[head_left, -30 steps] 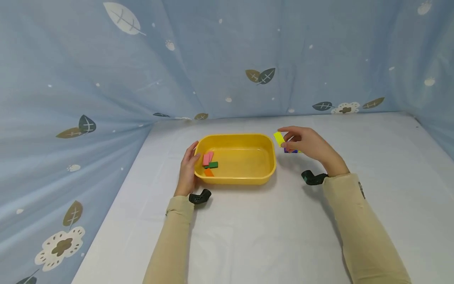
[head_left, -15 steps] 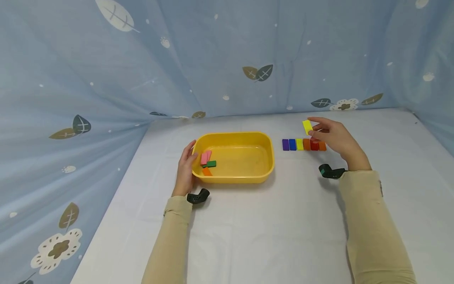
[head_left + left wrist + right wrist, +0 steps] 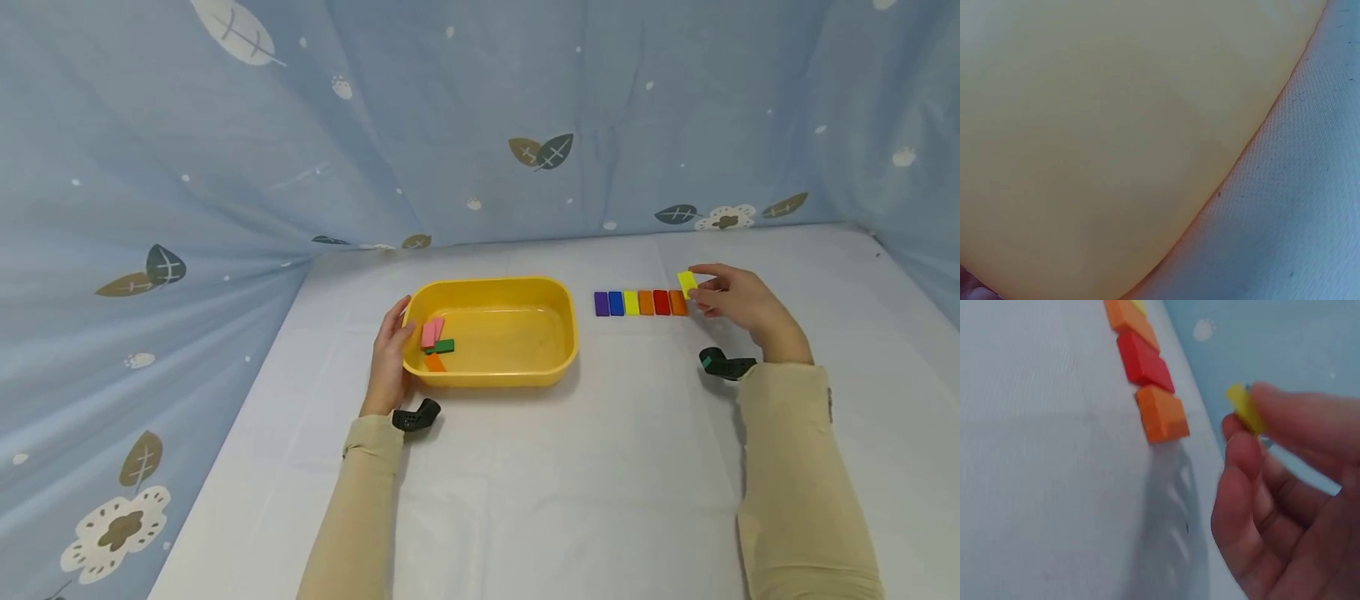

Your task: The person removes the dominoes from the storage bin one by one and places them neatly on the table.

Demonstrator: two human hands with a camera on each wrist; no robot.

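Right hand (image 3: 738, 303) pinches yellow block (image 3: 687, 283), raised near 3 o'clock end of row (image 3: 647, 302); left hand (image 3: 387, 360) holds tray (image 3: 495, 379) at 9 o'clock edge. Step seemingly extending row; next move likely calls for lowering block squarely beside orange block (image 3: 678, 303).

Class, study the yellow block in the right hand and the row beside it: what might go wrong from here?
The right hand pinches the yellow block above the table, so it might slip and drop. The row of blocks ends close to that hand, so its last orange block could get nudged out of line.
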